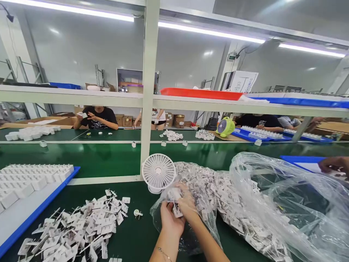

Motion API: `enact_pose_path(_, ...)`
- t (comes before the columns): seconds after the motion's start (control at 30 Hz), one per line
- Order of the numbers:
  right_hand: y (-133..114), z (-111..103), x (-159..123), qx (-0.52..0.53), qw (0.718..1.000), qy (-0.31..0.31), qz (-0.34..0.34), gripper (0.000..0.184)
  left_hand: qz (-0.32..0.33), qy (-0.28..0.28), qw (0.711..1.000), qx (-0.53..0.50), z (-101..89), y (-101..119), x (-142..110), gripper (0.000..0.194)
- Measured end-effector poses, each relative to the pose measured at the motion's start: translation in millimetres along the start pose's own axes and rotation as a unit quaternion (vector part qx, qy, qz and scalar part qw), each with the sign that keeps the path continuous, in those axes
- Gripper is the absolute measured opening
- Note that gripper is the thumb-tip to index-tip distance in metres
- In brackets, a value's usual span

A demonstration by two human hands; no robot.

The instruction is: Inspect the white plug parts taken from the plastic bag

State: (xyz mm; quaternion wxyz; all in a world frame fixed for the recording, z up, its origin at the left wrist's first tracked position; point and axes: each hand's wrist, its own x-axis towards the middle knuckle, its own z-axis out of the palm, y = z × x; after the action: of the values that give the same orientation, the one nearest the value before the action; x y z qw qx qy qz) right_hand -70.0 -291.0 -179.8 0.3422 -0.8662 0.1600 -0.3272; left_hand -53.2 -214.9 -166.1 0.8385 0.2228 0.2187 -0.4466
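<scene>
My left hand (171,221) is cupped around a few small white plastic parts (177,210) at the mouth of a clear plastic bag (212,227). From the other side my right hand (187,203) reaches into that bag, its fingers curled over the same white parts and partly veiled by the film. More white parts (197,178) fill the bag behind my hands. To the left lies a loose pile of white plastic parts with metal pins (89,222). A single round white piece with pins (137,213) rests between the pile and the bag.
A white desk fan (158,171) stands just behind my hands, beside a shelf post (148,91). At left is a blue-edged tray (40,222) of white blocks. A big clear bag (272,207) spreads right. Co-workers (99,118) sit across the green belt (109,154); another person's hand (335,164) shows at right.
</scene>
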Motion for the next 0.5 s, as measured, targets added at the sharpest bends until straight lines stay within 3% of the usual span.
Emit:
enact_pose_path(0.07,-3,-1,-9,-0.01,1.0,-0.012,-0.026,0.016,-0.016,-0.033,0.999,0.006,2.0,3,4,0.026)
enact_pose_path(0.17,1,1,-20,-0.046,0.998,-0.013,-0.029,0.03,-0.021,-0.074,0.997,0.004,3.6,8,8,0.027)
enact_pose_path(0.27,3,4,-24,-0.087,0.996,-0.018,-0.026,0.041,-0.054,-0.08,0.995,0.003,3.8,11,12,0.025)
enact_pose_path(0.5,-2,3,-24,-0.128,0.988,-0.046,-0.079,0.035,-0.081,-0.079,0.993,-0.025,-1.8,16,6,0.035)
